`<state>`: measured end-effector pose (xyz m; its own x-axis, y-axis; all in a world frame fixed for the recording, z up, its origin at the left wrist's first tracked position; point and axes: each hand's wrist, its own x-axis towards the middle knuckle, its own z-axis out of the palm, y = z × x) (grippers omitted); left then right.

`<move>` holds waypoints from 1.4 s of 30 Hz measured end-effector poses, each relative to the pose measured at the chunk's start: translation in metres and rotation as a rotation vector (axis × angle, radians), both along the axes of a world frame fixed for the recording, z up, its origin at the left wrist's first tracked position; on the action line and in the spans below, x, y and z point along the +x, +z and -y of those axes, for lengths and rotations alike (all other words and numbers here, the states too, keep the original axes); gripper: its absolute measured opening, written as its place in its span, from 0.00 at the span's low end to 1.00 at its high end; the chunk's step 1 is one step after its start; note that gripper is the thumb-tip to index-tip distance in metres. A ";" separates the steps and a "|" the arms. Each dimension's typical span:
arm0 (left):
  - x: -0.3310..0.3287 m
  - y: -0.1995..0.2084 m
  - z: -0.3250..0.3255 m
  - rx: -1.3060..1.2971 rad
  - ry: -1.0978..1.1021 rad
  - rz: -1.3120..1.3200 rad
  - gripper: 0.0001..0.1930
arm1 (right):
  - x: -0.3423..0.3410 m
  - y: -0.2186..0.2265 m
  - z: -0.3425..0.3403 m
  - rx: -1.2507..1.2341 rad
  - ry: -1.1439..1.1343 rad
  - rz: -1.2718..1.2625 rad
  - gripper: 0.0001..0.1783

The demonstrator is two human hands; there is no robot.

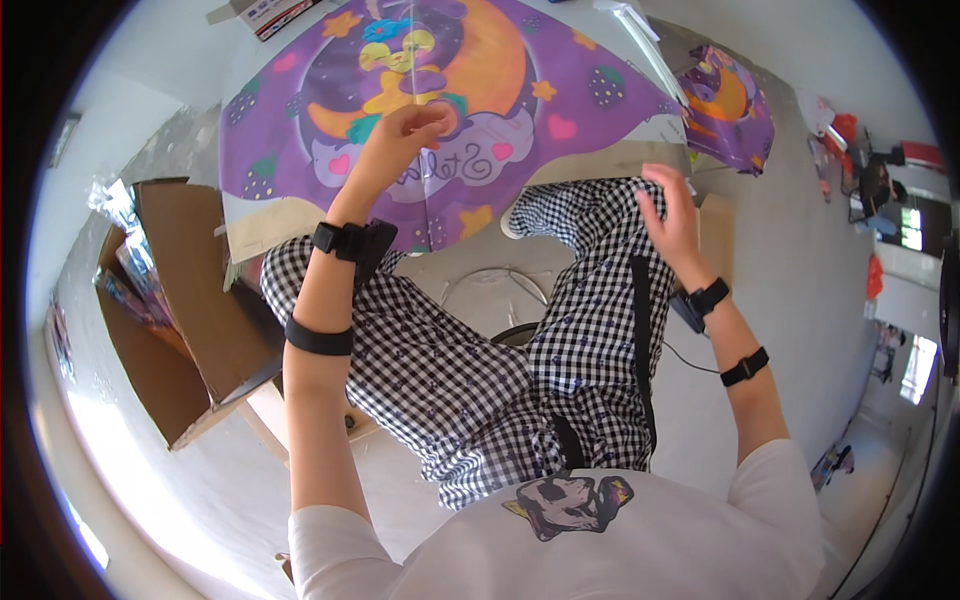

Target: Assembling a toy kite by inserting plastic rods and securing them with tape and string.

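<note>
A large purple kite lies spread out over a table in front of me, printed with a yellow bear, an orange moon, stars and hearts. A thin dark line runs down its middle. Over this line is my left hand, its fingers curled together; what they pinch, if anything, is too small to make out. My right hand is raised off the kite, above my right knee, with thumb and fingers apart and nothing in it.
A second purple printed piece hangs at the right end of the table, beside long white strips. An open cardboard box with shiny packages stands at my left. Thin wire-like loops show between my legs.
</note>
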<state>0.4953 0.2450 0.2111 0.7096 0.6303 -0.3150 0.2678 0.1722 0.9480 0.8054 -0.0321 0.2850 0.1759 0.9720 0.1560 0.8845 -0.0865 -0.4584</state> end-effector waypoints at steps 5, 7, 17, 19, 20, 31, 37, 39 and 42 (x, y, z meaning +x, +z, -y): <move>-0.007 -0.020 -0.006 -0.024 0.089 0.063 0.15 | 0.068 -0.026 -0.054 0.061 -0.141 0.170 0.20; -0.005 -0.019 -0.008 -0.058 0.203 0.085 0.12 | 0.097 -0.049 -0.079 0.029 -0.264 0.204 0.23; 0.000 -0.009 0.008 0.494 0.149 -0.294 0.11 | 0.157 -0.103 -0.154 -0.272 -0.733 0.381 0.21; 0.002 -0.012 0.009 0.504 0.095 -0.346 0.11 | 0.157 -0.100 -0.155 -0.294 -0.711 0.491 0.14; 0.002 -0.013 0.009 0.506 0.086 -0.325 0.12 | 0.157 -0.099 -0.155 -0.279 -0.696 0.496 0.13; 0.000 -0.013 0.010 0.525 0.022 -0.375 0.15 | 0.174 -0.093 -0.155 -0.364 -0.620 0.500 0.10; -0.001 -0.012 0.011 0.497 0.037 -0.322 0.15 | 0.171 -0.081 -0.162 -0.543 -0.650 0.524 0.11; -0.002 -0.011 0.011 0.484 0.032 -0.332 0.15 | 0.167 -0.077 -0.164 -0.552 -0.643 0.545 0.12; -0.002 -0.010 0.010 0.486 0.016 -0.339 0.14 | 0.159 -0.074 -0.165 -0.577 -0.645 0.581 0.12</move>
